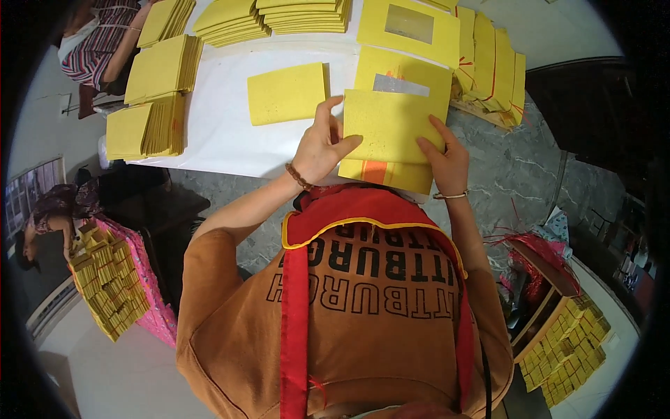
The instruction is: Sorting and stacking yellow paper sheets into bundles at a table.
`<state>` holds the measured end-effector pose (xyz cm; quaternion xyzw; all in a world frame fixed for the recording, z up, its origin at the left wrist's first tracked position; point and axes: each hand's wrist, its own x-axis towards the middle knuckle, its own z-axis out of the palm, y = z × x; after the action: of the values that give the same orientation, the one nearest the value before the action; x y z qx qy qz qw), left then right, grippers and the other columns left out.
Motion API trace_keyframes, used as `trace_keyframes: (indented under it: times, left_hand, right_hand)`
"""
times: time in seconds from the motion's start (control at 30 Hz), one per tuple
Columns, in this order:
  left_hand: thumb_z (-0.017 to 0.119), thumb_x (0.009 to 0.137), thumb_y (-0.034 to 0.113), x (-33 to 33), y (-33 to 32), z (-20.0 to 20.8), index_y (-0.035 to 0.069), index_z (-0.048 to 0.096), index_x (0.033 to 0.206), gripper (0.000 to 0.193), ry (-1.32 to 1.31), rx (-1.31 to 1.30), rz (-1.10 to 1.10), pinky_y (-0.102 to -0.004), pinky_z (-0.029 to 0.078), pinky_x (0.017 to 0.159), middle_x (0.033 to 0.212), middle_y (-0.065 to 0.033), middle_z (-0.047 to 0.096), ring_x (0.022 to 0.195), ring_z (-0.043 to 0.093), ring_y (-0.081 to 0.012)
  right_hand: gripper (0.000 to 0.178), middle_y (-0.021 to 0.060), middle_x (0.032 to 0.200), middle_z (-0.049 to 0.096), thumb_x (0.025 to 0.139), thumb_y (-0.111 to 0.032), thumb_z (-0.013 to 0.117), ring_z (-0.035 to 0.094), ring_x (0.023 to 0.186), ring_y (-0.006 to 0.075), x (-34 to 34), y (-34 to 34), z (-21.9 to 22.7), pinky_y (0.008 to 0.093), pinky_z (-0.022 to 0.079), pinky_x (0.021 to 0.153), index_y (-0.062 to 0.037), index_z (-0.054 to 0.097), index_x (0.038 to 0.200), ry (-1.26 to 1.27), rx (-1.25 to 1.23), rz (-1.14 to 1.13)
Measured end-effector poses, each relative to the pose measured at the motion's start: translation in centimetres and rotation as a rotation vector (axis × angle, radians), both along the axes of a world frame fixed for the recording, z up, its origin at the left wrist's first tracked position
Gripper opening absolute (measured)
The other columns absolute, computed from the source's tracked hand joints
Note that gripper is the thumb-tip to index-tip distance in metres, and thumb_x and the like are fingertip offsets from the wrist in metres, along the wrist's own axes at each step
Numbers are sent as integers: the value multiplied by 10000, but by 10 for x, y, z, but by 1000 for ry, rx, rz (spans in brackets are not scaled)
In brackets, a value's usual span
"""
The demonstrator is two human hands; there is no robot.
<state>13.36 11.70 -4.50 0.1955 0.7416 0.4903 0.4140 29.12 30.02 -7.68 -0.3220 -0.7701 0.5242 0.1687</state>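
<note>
- At lower left, small yellow bundles (112,279) are packed beside a pink patterned cloth (158,314); whether a box is under it, I cannot tell.
- At lower right, more yellow bundles (565,349) sit beside a wooden edge (539,329), with red strands near it.
- On the white table (216,115) stand yellow stacks (160,66) along the left and far sides; at the right are packs tied with red string (486,66).
- The yellow sheet (387,122) is directly between my two hands, in front of my chest. It overlaps other yellow pieces, one with a pale window (400,84), one with an orange patch (374,171).
- A separate yellow packet (286,94) lies on the table just beyond my left hand (323,143).
- My left hand holds the sheet at its left edge, thumb on its face, fingers bent.
- My right hand (447,157) touches the right side with thumb and index finger slightly apart; whether it pinches, I cannot tell.
- My left forearm comes in slanted; my right forearm is more upright.
</note>
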Motion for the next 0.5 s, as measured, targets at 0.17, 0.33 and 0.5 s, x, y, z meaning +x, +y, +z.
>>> trace_keyframes:
  times: [0.17, 0.33, 0.5]
  left_hand:
    - [680, 732, 258, 16, 21, 24, 81, 481, 1217, 552, 1318, 193, -401, -442, 319, 954, 1253, -138, 454, 1198, 385, -299]
    - [685, 706, 409, 32, 26, -11, 97, 412, 1304, 727, 1140, 122, -721, -482, 239, 1036, 1377, -113, 361, 1296, 296, -302]
    - [676, 688, 470, 34, 26, -10, 76, 426, 1285, 757, 1174, 64, -770, -486, 243, 1031, 1354, -121, 382, 1279, 313, -310]
  right_hand:
    - [427, 189, 989, 643, 753, -188, 678, 653, 867, 240, 0, -2, 3, 310, 493, 734, -60, 585, 1150, -37, 40, -16]
    - [418, 187, 986, 642, 758, -196, 671, 651, 859, 261, -2, -2, 0, 300, 492, 722, -64, 586, 1146, -4, 79, -12]
    - [438, 157, 1179, 565, 767, -239, 654, 576, 1038, 255, 5, -14, 20, 359, 440, 850, -94, 571, 1172, -199, 220, 24]
